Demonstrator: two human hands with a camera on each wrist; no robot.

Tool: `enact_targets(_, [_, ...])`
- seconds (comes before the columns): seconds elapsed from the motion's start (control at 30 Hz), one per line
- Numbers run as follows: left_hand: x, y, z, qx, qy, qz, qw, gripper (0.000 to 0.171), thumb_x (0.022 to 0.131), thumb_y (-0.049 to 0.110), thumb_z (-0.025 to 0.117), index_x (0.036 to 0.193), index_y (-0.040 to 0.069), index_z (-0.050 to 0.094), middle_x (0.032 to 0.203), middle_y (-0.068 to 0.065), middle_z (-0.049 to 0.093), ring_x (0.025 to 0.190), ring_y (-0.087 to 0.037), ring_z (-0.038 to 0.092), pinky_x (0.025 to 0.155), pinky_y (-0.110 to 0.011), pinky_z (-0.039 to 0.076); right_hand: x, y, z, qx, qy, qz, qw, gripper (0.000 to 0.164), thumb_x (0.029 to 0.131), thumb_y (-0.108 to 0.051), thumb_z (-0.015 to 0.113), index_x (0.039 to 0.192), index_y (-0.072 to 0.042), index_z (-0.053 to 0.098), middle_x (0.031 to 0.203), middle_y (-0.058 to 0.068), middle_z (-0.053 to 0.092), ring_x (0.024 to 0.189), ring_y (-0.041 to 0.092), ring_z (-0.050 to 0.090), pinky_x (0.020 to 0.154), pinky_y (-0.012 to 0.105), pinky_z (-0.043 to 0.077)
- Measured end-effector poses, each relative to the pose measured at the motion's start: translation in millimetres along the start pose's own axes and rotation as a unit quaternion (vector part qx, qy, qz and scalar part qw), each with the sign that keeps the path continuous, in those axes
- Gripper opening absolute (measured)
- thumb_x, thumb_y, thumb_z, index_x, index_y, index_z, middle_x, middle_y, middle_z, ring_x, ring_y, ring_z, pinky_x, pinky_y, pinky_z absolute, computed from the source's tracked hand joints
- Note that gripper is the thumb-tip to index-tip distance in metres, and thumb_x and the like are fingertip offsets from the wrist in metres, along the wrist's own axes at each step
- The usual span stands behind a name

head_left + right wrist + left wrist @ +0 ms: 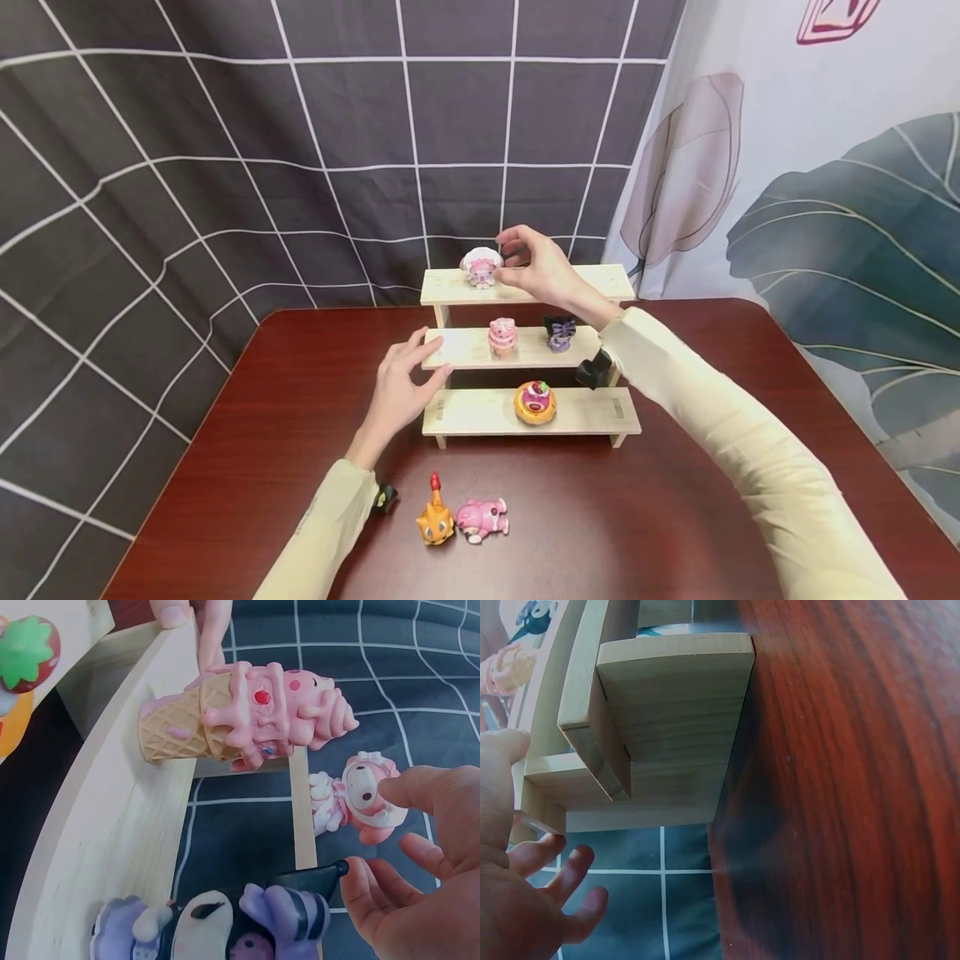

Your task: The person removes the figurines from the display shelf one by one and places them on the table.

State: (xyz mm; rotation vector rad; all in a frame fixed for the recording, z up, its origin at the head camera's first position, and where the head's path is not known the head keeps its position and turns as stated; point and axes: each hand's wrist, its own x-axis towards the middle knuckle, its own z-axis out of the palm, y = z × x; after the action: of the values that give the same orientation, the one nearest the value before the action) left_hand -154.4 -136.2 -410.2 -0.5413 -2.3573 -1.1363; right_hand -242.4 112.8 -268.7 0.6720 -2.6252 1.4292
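On the top board of a three-step wooden stand (525, 287) sits a pink figurine with a white bonnet (481, 265). My right hand (542, 268) is beside it, fingers relaxed and spread; the thumb tip overlaps the figurine's head in the right wrist view. At the stand's left end, my left hand (401, 385) holds the middle board, thumb on the front edge and a finger at the back (214, 634). That board carries a pink ice-cream-cone figurine (247, 712) and a purple-and-black figurine (559, 333). On the lowest board sits an orange ring-shaped figurine topped with a strawberry (536, 403).
In front of the stand, an orange figurine with a red-tipped tail (436, 521) and a pink bear figurine (482, 518) lie side by side on the dark red table (600, 517). A dark gridded curtain (360, 125) hangs behind, with a leaf-patterned one (825, 208) at right.
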Motion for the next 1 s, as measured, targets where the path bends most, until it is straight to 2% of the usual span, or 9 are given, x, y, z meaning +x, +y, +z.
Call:
enact_targets(0.3, [0.2, -2.3, 1.2, 0.000, 0.003, 0.003, 1.0000, 0.046, 0.084, 0.019, 0.082, 0.128, 0.009, 0.070, 0.141, -0.016, 0.057, 0.113, -0.035, 0.055, 0.089, -0.052, 0.046, 6.9, 4.1, 5.5, 0.014, -0.005, -0.004, 1.000, 0.048, 0.083, 0.000, 0.077, 0.126, 0.005, 0.056, 0.121, 0.023, 0.062, 0.102, 0.034, 0.064, 0.092, 0.038, 0.048])
enact_targets(1.0, [-0.2, -5.2, 1.8, -0.002, 0.008, 0.014, 0.9999, 0.046, 0.084, 0.019, 0.083, 0.127, 0.008, 0.071, 0.140, -0.016, 0.057, 0.111, -0.036, 0.056, 0.087, -0.052, 0.046, 12.1, 0.4, 15.5, -0.036, -0.004, -0.027, 0.999, 0.041, 0.083, -0.002, 0.078, 0.121, 0.001, 0.063, 0.105, 0.015, 0.064, 0.089, 0.028, 0.059, 0.079, 0.031, 0.043])
